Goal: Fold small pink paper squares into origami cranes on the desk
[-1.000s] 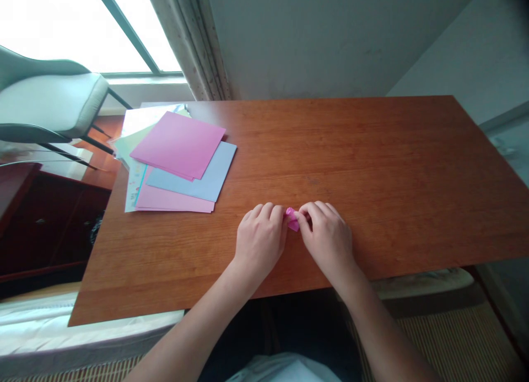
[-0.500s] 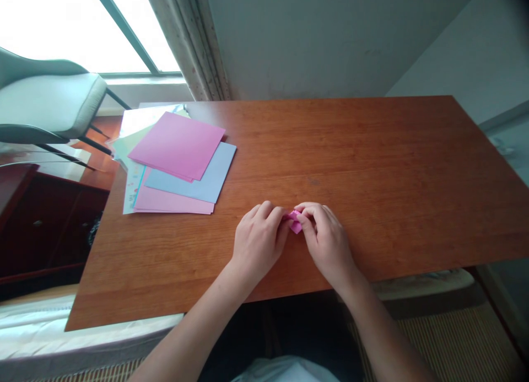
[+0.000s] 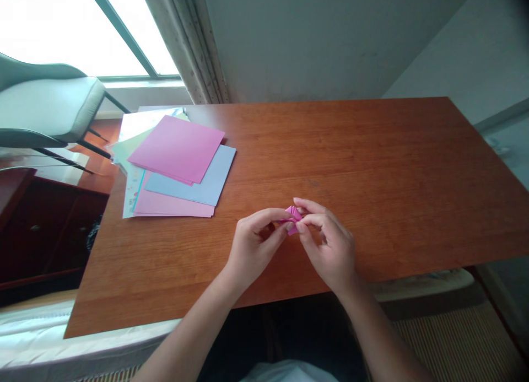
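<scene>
Left hand (image 3: 255, 240), folded pink paper (image 3: 293, 211) and right hand (image 3: 330, 249), as seen by someone standing in the room. The left thumb and forefinger pinch the paper at its left side, the forefinger along the far edge and the thumb along the near one. The small piece lies between the two sets of fingertips, its creased top showing. On its right, the right thumb and forefinger close on the edge, while another fingertip reaches past its far side; whether the paper touches the table (image 3: 372, 178) I cannot tell.

At far left stands a dark red cabinet (image 3: 49, 233) with small knobs, its contents hidden. Right of it, on the table's left end, larger sheets overlap: a printed pale sheet (image 3: 131, 189), light pink sheets (image 3: 177, 206), bright pink sheets (image 3: 177, 150) uppermost, and a blue-grey sheet (image 3: 210, 178) between the pinks.

The left forearm slants up from the lower left, the hand turned thumb side up with a gap between thumb and forefinger. The right forearm slants in from the lower right, its fingers curled inward toward the paper.
</scene>
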Demonstrator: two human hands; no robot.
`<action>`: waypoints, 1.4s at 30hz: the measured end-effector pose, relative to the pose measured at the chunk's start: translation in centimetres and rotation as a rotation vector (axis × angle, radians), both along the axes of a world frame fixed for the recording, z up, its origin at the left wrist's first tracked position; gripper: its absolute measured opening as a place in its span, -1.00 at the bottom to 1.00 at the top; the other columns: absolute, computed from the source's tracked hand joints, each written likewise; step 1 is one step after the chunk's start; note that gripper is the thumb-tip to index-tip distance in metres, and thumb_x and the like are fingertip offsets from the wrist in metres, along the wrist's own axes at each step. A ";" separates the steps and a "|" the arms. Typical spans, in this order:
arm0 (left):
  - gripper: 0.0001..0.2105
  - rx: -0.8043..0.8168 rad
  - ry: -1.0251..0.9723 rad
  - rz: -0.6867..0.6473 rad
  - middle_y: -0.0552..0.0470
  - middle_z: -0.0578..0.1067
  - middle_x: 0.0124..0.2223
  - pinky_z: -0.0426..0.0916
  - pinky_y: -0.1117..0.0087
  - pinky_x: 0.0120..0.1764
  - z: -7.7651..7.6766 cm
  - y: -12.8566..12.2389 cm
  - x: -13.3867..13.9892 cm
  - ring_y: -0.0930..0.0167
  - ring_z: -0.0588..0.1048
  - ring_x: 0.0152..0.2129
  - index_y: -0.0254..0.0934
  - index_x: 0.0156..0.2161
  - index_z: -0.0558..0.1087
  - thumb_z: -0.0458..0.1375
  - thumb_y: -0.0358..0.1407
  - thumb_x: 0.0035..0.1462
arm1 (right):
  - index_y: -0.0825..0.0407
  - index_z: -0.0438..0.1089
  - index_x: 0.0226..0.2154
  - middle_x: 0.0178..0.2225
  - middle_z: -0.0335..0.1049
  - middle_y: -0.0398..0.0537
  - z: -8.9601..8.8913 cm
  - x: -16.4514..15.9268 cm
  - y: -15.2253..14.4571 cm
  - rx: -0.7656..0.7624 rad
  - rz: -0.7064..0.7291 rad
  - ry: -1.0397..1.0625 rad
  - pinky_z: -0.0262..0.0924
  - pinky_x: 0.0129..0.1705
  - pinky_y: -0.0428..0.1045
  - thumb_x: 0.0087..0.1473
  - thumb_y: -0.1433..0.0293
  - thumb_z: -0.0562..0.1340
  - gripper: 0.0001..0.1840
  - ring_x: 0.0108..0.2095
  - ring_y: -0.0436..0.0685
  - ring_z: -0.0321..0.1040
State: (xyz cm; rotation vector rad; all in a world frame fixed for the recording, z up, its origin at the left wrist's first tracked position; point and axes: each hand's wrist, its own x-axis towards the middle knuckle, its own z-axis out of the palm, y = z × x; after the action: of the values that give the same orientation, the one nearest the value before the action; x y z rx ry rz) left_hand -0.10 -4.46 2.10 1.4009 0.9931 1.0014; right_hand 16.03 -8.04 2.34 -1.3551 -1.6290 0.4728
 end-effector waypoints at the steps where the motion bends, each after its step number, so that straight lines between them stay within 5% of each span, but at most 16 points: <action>1: -0.92 0.028 -0.002 0.018 -0.07 0.62 -0.17 0.49 0.39 -0.19 0.0 0.0 0.0 0.35 0.58 -0.26 -0.25 -0.22 0.59 0.29 -0.32 0.17 | -0.05 0.37 -0.28 0.08 0.47 0.02 0.1 -0.1 0.0 0.009 -0.008 -0.005 0.38 0.05 0.08 0.22 0.46 0.23 -0.92 0.01 0.14 0.48; 12: -0.89 -0.094 -0.122 0.083 -0.03 0.59 -0.27 0.49 0.44 -0.26 0.0 0.0 -0.2 0.39 0.56 -0.32 -0.30 -0.31 0.56 0.37 -0.32 0.07 | -0.07 0.45 -0.27 -0.18 0.49 -0.05 0.2 -0.6 0.1 -0.120 -0.006 0.137 0.43 -0.12 0.05 0.22 0.39 0.25 -0.94 -0.12 0.14 0.46; 20: -0.89 -0.120 -0.143 0.047 -0.03 0.60 -0.31 0.51 0.43 -0.27 0.7 0.0 -0.2 0.40 0.58 -0.37 -0.32 -0.30 0.56 0.30 -0.29 0.16 | -0.05 0.43 -0.34 -0.22 0.49 -0.06 0.9 -0.8 0.2 -0.131 -0.018 0.087 0.39 -0.14 0.04 0.21 0.42 0.22 -0.90 -0.19 0.12 0.46; 31: -0.74 -0.225 -0.214 0.080 -0.02 0.61 -0.26 0.54 0.41 -0.22 0.3 0.1 -0.1 0.40 0.61 -0.34 -0.30 -0.17 0.48 0.38 -0.30 0.05 | -0.04 0.43 -0.40 -0.26 0.50 -0.06 0.4 -1.2 0.3 -0.189 -0.057 0.204 0.41 -0.18 0.03 0.16 0.42 0.25 -0.90 -0.21 0.13 0.47; 42: -0.85 -0.212 -0.187 0.134 -0.02 0.63 -0.27 0.54 0.41 -0.20 0.2 0.0 -0.2 0.40 0.61 -0.35 -0.30 -0.25 0.56 0.37 -0.33 0.06 | -0.04 0.47 -0.28 -0.29 0.52 -0.06 0.0 -1.4 0.5 -0.280 -0.006 0.262 0.44 -0.21 0.03 0.17 0.27 0.30 -0.88 -0.28 0.11 0.48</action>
State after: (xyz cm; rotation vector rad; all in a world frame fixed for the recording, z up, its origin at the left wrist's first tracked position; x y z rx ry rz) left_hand -0.29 -4.49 2.29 1.0575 1.0308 1.0709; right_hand 14.63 -7.57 2.31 -1.4317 -1.3787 0.8630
